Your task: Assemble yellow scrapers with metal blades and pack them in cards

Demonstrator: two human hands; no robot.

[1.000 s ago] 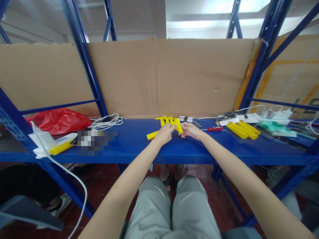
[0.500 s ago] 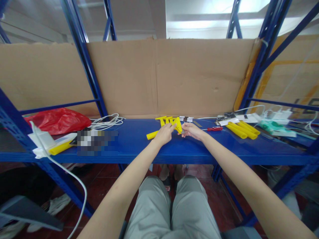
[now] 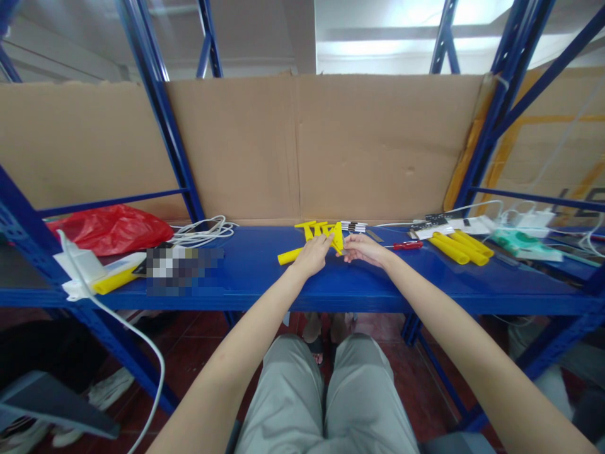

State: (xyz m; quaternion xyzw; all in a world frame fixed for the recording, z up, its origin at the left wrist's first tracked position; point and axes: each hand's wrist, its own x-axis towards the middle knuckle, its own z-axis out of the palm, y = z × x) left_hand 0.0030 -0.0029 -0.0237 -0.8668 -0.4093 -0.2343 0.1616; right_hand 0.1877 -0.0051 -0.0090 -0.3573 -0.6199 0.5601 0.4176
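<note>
My left hand (image 3: 312, 253) is closed round a yellow scraper, its round handle (image 3: 289, 256) sticking out to the left and its flat triangular head (image 3: 339, 238) standing up on the right. Against that head my right hand (image 3: 365, 250) pinches a thin grey blade (image 3: 345, 252), mostly covered by the fingertips. Right behind my left hand lie several yellow T-shaped heads (image 3: 308, 229). A red-handled screwdriver (image 3: 407, 244) lies to the right of my right hand, its shaft towards me.
On the blue shelf (image 3: 255, 277), several yellow tubes (image 3: 456, 247), black-and-white packets (image 3: 432, 226) and a green-white packet (image 3: 524, 243) lie right. Small striped pieces (image 3: 353, 226) lie at the back. Left are white cable (image 3: 208, 230) and a red bag (image 3: 113, 228). Cardboard (image 3: 236, 151) stands behind.
The triangular head has turned slightly, showing more edge-on to me. Both hands stay in almost the same place, and the things around them have not moved.
</note>
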